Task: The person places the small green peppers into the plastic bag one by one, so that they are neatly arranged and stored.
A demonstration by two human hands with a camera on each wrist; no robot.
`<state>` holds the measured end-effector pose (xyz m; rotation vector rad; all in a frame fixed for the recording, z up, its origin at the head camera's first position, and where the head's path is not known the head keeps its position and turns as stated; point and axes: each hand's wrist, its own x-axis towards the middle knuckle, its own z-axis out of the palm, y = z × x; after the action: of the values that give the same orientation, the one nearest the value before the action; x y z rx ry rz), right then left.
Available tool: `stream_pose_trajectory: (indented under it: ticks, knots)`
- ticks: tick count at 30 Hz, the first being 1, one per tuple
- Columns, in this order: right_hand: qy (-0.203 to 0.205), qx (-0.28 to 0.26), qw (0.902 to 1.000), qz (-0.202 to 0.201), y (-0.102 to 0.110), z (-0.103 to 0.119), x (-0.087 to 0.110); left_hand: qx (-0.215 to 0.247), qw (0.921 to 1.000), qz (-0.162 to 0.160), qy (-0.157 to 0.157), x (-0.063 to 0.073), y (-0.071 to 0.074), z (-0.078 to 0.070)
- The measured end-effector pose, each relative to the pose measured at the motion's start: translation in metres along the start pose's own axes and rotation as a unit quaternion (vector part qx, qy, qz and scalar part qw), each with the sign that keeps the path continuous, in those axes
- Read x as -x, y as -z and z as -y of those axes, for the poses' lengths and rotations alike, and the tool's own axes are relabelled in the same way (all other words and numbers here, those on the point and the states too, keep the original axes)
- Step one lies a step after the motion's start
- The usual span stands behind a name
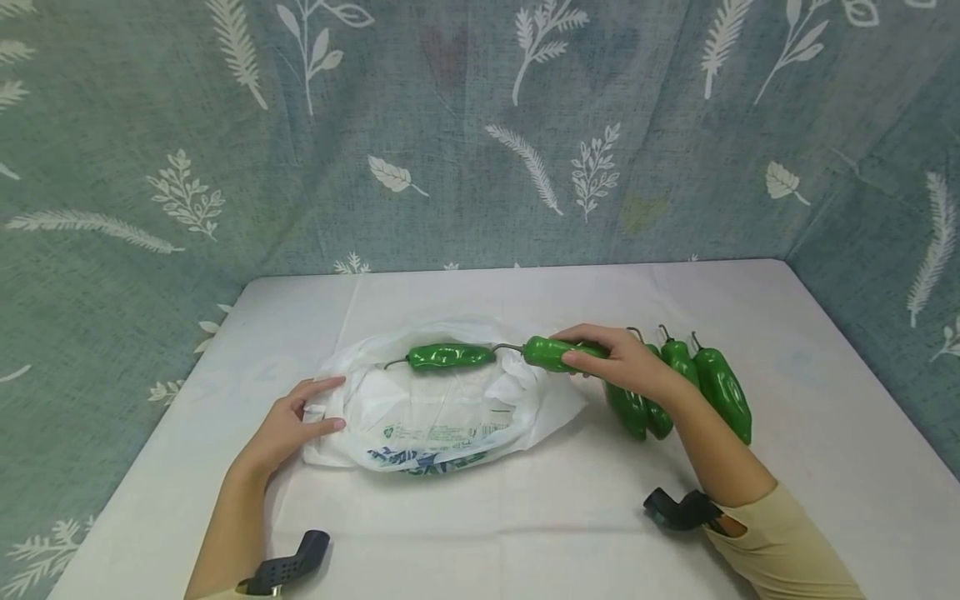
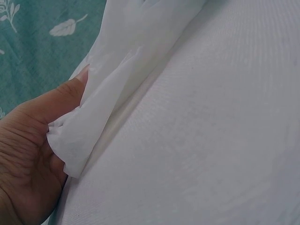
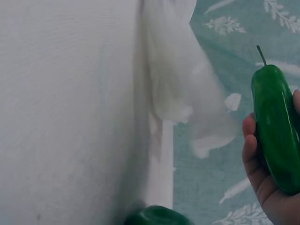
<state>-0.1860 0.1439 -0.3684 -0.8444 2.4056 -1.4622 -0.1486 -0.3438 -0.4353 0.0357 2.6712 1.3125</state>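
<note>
Right hand (image 1: 624, 358) clasps a green pepper (image 1: 544, 353) jutting past its fingertips, left hand (image 1: 287, 421) holding the white bag (image 1: 557, 406).

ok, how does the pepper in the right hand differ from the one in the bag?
- Support: the held pepper is gripped by the right hand; the bagged pepper lies in the white bag, no hand on it.
- Visibility, head view: the held pepper is partly covered; the bagged pepper's body shows end to end.

Shared: both green, glossy, elongated.

Left forearm (image 1: 238, 504) reaches toward one o'clock, left grip (image 1: 288, 419) with thumb and forefinger spread; right forearm (image 1: 716, 446) reaches toward ten o'clock, right grip (image 1: 621, 360) curled.
</note>
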Motion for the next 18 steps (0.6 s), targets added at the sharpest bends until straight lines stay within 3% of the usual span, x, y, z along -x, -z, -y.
stream_pose_trajectory:
  ticks: [9,18]
  knots:
    - [0.036,0.028,0.9989,-0.013,-0.007,0.011,-0.011,0.001,1.0,0.0,-0.001,0.0,0.0,0.001]
    - [0.1,0.036,0.9944,-0.005,-0.024,0.017,-0.028,0.002,1.0,-0.002,0.001,-0.001,-0.001,0.002]
